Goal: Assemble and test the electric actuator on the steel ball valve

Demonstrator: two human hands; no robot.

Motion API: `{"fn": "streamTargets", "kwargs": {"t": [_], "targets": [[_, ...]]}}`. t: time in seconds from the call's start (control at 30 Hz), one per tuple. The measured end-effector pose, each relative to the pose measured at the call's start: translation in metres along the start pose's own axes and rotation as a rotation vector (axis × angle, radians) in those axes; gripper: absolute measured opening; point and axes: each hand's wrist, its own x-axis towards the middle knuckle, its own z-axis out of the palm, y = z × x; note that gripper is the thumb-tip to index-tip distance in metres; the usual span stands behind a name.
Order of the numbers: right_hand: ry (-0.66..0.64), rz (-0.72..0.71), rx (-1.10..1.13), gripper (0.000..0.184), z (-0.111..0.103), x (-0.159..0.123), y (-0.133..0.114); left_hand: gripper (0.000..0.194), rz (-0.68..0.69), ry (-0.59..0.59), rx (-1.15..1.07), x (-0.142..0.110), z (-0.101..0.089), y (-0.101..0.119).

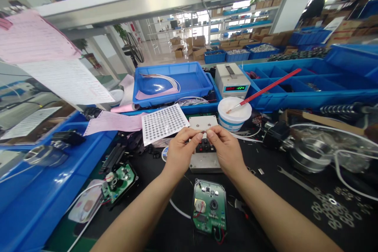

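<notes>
My left hand (pixel 181 147) and my right hand (pixel 223 145) meet over a grey metal fixture box (pixel 205 161) with red and black buttons. Both hands pinch the same tiny part between thumb and fingertips; it is too small to name. Just behind the fingers stands a small white plate (pixel 203 122). A green circuit board (pixel 209 206) lies on the black mat below my wrists. A white sheet dotted with small round pieces (pixel 162 123) lies left of my left hand.
A white tub (pixel 234 114) with a red-handled brush (pixel 265 89) stands right of the plate, a power supply (pixel 232 80) behind it. Blue trays (pixel 173 82) line the back and left. Another circuit board (pixel 119 179) lies at left; washers (pixel 333 208) and a motor (pixel 310 153) at right.
</notes>
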Motion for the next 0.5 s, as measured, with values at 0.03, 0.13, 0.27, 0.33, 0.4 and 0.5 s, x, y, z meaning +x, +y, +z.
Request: {"fn": "streamTargets", "kwargs": {"t": [0.03,0.13,0.27,0.33,0.4,0.5], "targets": [[0.012,-0.004,0.000,0.026,0.002,-0.001,0.003,0.015,0.003,0.017,0.002,-0.001,0.003,-0.002],[-0.003,-0.032,-0.018,0.021,-0.001,0.000,0.006,0.020,0.026,0.045,0.043,-0.001,0.007,-0.009],[-0.081,-0.264,-0.383,0.017,-0.019,0.002,0.010,0.017,0.088,0.027,0.197,0.007,-0.001,-0.019],[-0.094,-0.334,-0.524,0.017,-0.028,-0.001,0.015,0.013,0.117,-0.014,0.306,0.013,-0.006,-0.025],[-0.159,-0.370,-0.642,0.018,-0.033,-0.006,0.020,0.012,0.133,-0.069,0.416,0.016,-0.009,-0.030],[-0.320,-0.435,-0.905,0.025,-0.030,-0.016,0.027,0.013,0.146,-0.142,0.560,0.017,-0.010,-0.036]]}}
